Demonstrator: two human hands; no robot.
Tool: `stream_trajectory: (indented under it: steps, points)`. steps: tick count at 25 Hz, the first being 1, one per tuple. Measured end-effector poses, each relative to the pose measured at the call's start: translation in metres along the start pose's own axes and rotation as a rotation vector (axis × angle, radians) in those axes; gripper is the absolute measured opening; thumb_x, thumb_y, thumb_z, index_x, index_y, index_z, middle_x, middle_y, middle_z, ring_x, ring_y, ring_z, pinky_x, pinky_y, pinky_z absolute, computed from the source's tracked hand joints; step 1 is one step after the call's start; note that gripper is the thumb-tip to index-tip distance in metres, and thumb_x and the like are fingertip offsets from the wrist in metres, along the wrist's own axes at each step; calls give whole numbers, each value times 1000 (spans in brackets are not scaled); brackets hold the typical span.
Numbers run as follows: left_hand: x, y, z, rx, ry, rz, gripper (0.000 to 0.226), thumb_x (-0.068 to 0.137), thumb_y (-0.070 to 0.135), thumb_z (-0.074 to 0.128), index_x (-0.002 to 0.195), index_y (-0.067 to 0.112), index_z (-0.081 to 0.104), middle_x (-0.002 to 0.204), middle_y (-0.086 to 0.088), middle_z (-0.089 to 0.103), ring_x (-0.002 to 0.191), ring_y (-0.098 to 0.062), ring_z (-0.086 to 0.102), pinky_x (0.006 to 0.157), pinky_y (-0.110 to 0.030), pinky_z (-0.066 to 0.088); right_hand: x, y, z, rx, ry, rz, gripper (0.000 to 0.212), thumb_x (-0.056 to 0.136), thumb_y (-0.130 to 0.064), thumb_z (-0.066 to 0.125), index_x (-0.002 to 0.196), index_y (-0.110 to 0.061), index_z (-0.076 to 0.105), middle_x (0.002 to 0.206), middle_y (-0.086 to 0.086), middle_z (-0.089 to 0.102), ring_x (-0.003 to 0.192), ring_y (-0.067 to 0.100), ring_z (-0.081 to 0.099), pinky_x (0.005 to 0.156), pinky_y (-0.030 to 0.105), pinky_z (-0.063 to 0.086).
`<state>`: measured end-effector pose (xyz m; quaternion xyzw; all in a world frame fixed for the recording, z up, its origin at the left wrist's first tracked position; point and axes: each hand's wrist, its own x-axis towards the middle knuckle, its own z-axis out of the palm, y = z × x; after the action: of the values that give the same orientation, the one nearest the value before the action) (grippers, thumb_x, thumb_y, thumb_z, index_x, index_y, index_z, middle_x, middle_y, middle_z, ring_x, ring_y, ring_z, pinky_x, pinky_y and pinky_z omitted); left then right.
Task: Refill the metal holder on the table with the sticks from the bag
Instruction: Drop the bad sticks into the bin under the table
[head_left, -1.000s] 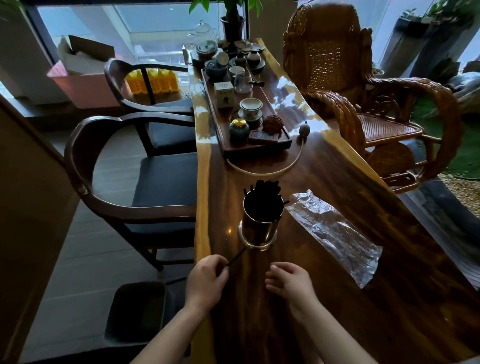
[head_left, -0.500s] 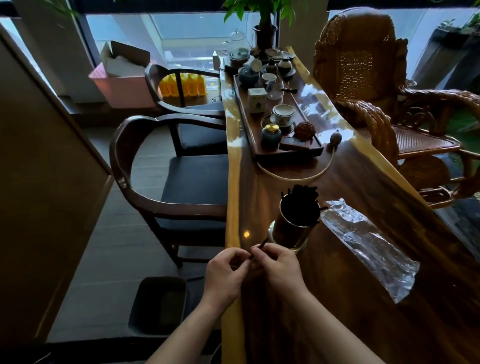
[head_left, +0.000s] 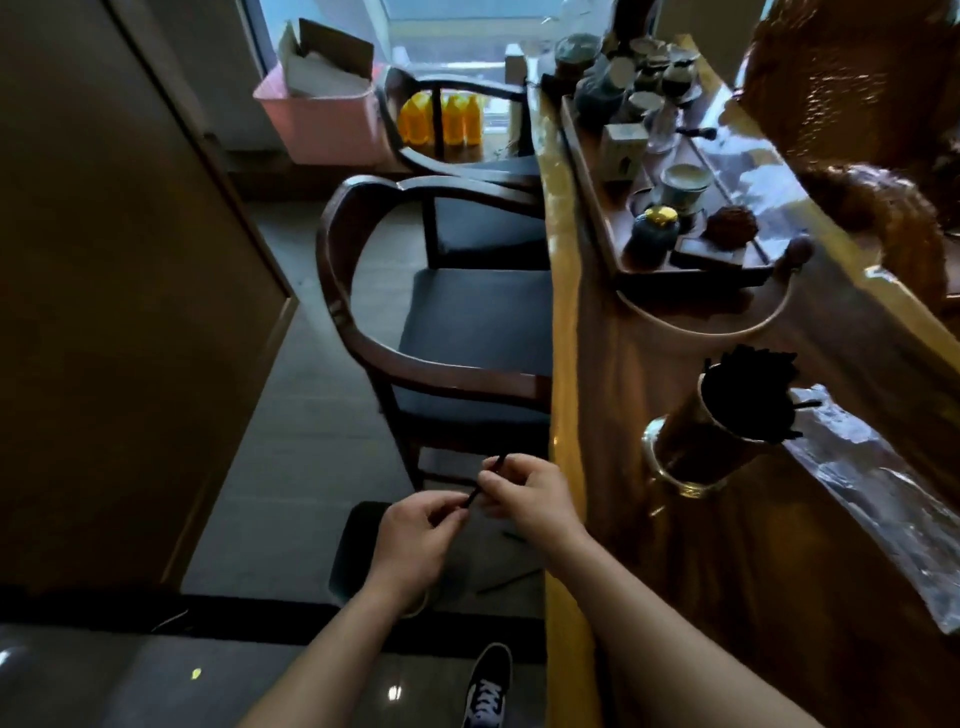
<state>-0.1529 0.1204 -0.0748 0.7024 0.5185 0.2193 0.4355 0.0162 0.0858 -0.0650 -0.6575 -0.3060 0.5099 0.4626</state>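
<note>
I log both hands clamped on one dark stick (head_left: 471, 498). The left hand (head_left: 415, 540) pinches its lower end and the right hand (head_left: 530, 493) its upper part, with the tip showing at 12 o'clock. The grip sits off the table (head_left: 727, 597) edge, above a dark bin (head_left: 353, 545). The holder (head_left: 691, 452), packed with sticks (head_left: 748, 395), stands at 3 o'clock from the hands, apart from them. The bag (head_left: 883, 499) lies just beside it at 3 o'clock. I cannot read the print on the box (head_left: 623, 150).
</note>
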Motion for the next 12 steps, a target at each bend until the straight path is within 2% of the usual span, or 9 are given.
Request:
stream_trajectory:
  steps: [5,8,12]
  points:
    - [-20,-79,-24,7,73,-260,14,86,11,77,94,22,79,92,4,78,89,-15,73,88,-38,58,18,76,60,36,-9,248,6,95,-14,66,92,-19,68,78,8,72,62,16,72,58,28,58]
    - [-7,-119,-40,-4,49,-331,21,87,12,75,91,32,74,88,8,76,84,-15,73,85,-41,60,28,121,86,53,99,422,3,95,-13,65,94,-11,68,75,11,71,61,19,71,55,27,57]
    - [37,-181,-50,-37,-6,-403,13,89,13,73,97,23,76,87,2,77,83,-21,75,84,-45,61,64,177,112,35,255,567,10,97,-9,60,88,-5,63,75,15,65,58,23,63,52,31,55]
